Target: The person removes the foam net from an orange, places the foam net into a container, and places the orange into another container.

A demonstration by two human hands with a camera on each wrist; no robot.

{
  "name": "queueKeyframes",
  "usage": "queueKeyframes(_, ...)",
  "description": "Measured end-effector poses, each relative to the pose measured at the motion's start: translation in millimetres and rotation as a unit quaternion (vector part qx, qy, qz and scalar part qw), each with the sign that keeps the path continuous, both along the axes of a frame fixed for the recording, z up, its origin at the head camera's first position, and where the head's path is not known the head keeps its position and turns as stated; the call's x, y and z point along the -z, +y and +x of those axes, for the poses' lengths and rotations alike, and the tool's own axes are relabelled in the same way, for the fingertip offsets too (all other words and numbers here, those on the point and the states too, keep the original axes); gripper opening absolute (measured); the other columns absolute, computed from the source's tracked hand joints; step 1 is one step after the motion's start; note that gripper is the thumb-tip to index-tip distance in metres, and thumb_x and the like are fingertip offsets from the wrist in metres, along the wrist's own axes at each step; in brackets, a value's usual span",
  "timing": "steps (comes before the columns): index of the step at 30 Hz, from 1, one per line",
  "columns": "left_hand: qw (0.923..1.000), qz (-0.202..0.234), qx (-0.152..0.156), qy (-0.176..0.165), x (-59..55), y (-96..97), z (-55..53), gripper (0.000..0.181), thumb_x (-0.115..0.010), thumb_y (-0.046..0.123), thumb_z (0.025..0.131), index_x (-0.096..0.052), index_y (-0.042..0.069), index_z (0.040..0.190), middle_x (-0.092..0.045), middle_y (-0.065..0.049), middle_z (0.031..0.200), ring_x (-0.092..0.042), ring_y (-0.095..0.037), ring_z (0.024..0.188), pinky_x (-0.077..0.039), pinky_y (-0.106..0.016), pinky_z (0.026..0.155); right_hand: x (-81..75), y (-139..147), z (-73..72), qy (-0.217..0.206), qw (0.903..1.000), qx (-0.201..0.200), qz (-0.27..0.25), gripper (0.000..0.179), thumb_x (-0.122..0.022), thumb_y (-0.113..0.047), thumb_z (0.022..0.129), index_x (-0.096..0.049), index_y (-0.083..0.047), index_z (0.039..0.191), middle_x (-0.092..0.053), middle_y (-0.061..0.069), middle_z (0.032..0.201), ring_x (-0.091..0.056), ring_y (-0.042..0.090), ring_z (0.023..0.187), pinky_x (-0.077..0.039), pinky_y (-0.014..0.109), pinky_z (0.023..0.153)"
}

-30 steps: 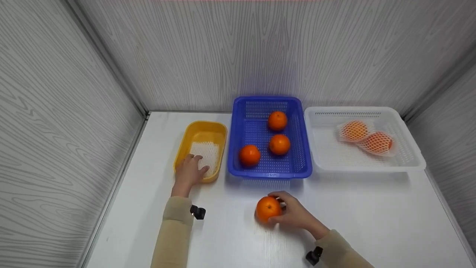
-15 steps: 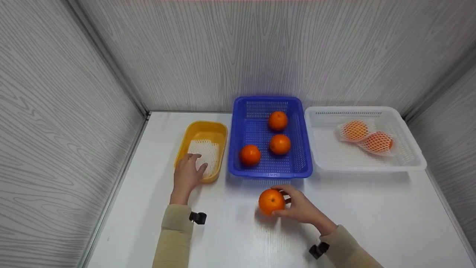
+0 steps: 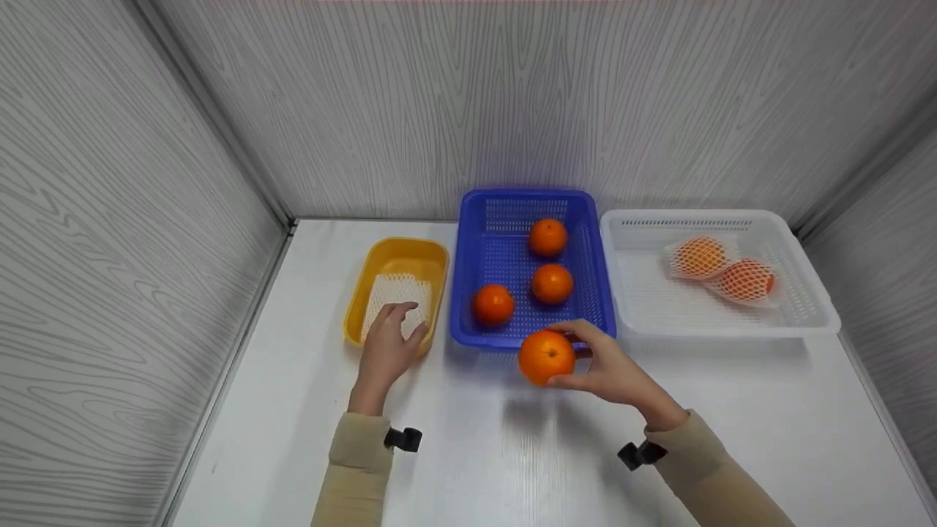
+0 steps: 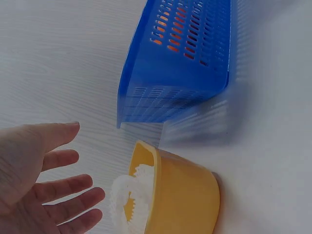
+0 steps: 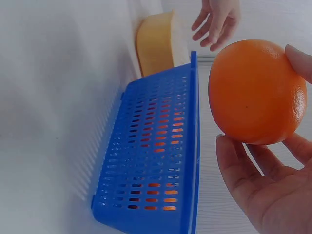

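My right hand (image 3: 615,369) grips an orange (image 3: 545,357) between thumb and fingers, raised off the table near the front rim of the blue basket (image 3: 531,342). The right wrist view shows the same orange (image 5: 256,92) close up, beside the basket wall. My left hand (image 3: 389,348) is held over the front of a yellow tub (image 3: 395,247), fingers apart and nothing between them. White foam netting sleeves (image 3: 395,288) lie in that tub; in the left wrist view the netting (image 4: 134,200) bulges above its rim, just past my fingertips.
Several oranges (image 3: 551,284) lie in the blue basket. On its right stands a white basket (image 3: 644,307) with two net-wrapped oranges (image 3: 745,280). Patterned grey walls (image 3: 381,110) close off the white table (image 3: 468,468) at the back and both sides.
My right hand has lifted the orange off the table and carried it forward to the blue basket's front edge. My left hand has shifted slightly right over the tub.
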State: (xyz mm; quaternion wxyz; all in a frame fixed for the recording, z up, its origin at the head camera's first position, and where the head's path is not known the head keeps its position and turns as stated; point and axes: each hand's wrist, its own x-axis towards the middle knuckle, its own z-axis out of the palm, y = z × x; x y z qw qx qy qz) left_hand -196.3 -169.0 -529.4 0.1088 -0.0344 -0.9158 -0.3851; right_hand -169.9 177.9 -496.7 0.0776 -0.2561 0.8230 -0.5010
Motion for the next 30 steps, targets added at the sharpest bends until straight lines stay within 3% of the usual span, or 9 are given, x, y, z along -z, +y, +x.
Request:
queueKeyframes(5,0.9995,0.027,0.018,-0.003,1.7,12.3,3.1,0.040,-0.072,0.018,0.091,-0.062,0.001,0.125,-0.061,-0.018,0.119,-0.059,-0.031,0.103,-0.051,-0.045,0.085,-34.4,-5.2,-3.8,0.011,0.9997,0.003,-0.020,0.065,-0.085,-0.005,0.075,-0.053,0.003,0.131,-0.054,0.016,0.127,-0.055,0.033,0.110,-0.050,0.048,0.090)
queueKeyframes(8,0.9990,0.036,0.026,-0.010,3.4,19.5,4.2,0.040,-0.071,0.018,0.092,-0.061,0.001,0.126,-0.062,-0.018,0.116,-0.060,-0.030,0.102,-0.051,-0.044,0.085,-45.4,-6.3,-7.6,0.016,0.9997,0.004,-0.021,0.065,-0.084,-0.003,0.075,-0.052,0.005,0.131,-0.054,0.017,0.127,-0.055,0.032,0.110,-0.050,0.047,0.091)
queueKeyframes(18,0.9965,0.068,0.038,-0.029,11.0,38.7,3.4,0.040,-0.070,0.014,0.092,-0.060,-0.002,0.127,-0.064,-0.016,0.108,-0.064,-0.026,0.092,-0.054,-0.042,0.080,-56.0,-10.9,-27.9,0.018,0.9996,0.021,-0.009,0.066,-0.084,-0.001,0.074,-0.051,0.007,0.130,-0.054,0.020,0.127,-0.055,0.033,0.109,-0.045,0.050,0.094)
queueKeyframes(27,0.9959,0.073,0.050,-0.015,23.6,45.7,1.8,0.038,-0.069,0.010,0.091,-0.062,-0.007,0.124,-0.066,-0.016,0.104,-0.067,-0.024,0.086,-0.056,-0.043,0.075,-68.3,-16.3,-48.2,0.011,0.9997,0.023,0.006,0.067,-0.082,-0.004,0.078,-0.048,0.007,0.135,-0.052,0.021,0.131,-0.053,0.036,0.110,-0.046,0.049,0.094)
queueKeyframes(30,0.9970,0.062,0.047,-0.008,25.4,47.1,1.4,0.037,-0.069,0.011,0.091,-0.063,-0.007,0.123,-0.067,-0.017,0.105,-0.067,-0.024,0.085,-0.056,-0.040,0.074,-60.2,-13.3,-66.5,0.000,0.9995,0.030,0.006,0.069,-0.083,-0.009,0.079,-0.048,0.003,0.136,-0.051,0.019,0.131,-0.053,0.034,0.109,-0.048,0.048,0.093)
